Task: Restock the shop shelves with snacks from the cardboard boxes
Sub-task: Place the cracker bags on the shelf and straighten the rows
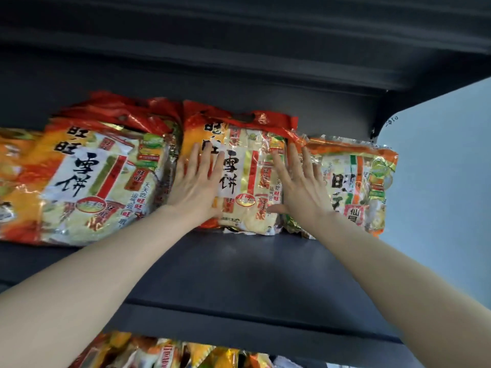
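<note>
Both flat, unclenched hands, left hand (198,181) and right hand (300,181), are pressing the middle snack bag (244,166), standing tall, toward the shelf's (239,274) back edge.

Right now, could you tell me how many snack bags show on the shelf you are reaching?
4 bags: far-left bag cut off, big left bag, middle bag, right bag; more may hide behind.

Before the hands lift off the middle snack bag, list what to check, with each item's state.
1. Left hand flat on middle bag: ok.
2. Right hand flat across middle bag and right bag: ok.
3. Middle bag set back from the shelf front edge: ok.
4. Right bag within the shelf's end: cannot tell.
5. Space behind the bags: cannot tell, hidden.
</note>
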Available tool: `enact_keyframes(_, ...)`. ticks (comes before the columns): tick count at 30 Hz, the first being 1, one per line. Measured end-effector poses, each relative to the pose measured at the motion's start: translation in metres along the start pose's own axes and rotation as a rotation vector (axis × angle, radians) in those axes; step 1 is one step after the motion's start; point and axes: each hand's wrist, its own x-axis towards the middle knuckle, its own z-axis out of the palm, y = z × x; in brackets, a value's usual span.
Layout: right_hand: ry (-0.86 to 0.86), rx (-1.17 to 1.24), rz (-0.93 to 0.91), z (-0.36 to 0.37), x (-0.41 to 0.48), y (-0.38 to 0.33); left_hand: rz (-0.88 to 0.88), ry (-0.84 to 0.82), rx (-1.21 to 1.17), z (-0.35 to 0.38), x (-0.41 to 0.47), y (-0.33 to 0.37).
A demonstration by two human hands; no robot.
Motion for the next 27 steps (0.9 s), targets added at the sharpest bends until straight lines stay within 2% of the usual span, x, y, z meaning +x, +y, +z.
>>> enact_keyframes(3,-0.030,-0.031,-0.057,0.018,0.014,-0.032,0.017,-0.034,0.026,0.012,-0.001,-0.019)
enact_keyframes(6,-0.005,-0.044,-0.019,0.036,0.028,-0.050,0.030,0.005,0.012,0.025,0.006,-0.021)
enact_keyframes(9,-0.042,-0.041,0.009,0.051,0.035,-0.056,0.023,0.054,0.017,0.043,0.013,-0.021)
enact_keyframes(12,-0.002,-0.046,0.018,0.056,0.039,-0.060,-0.009,0.104,0.051,0.054,0.019,-0.023)
enact_keyframes(15,-0.002,-0.040,-0.028,0.047,0.037,-0.054,-0.008,0.091,0.075,0.044,0.017,-0.017)
enact_keyframes(17,0.133,0.030,-0.085,0.032,0.029,-0.035,0.049,0.142,0.080,0.028,0.016,-0.010)
enact_keyframes(19,0.293,0.067,-0.091,0.016,0.021,-0.002,0.122,0.269,-0.004,0.010,0.018,0.006)
enact_keyframes(21,0.383,0.055,0.054,-0.003,0.015,0.041,0.195,0.365,-0.144,-0.005,0.031,0.031)
enact_keyframes(22,0.367,0.054,0.165,-0.010,0.013,0.063,0.234,0.393,-0.195,-0.011,0.041,0.046)
enact_keyframes(24,0.275,0.083,0.343,-0.020,0.011,0.106,0.331,0.449,-0.237,-0.025,0.068,0.077)
enact_keyframes(27,0.147,0.070,0.421,-0.024,0.014,0.158,0.376,0.372,-0.214,-0.039,0.114,0.106)
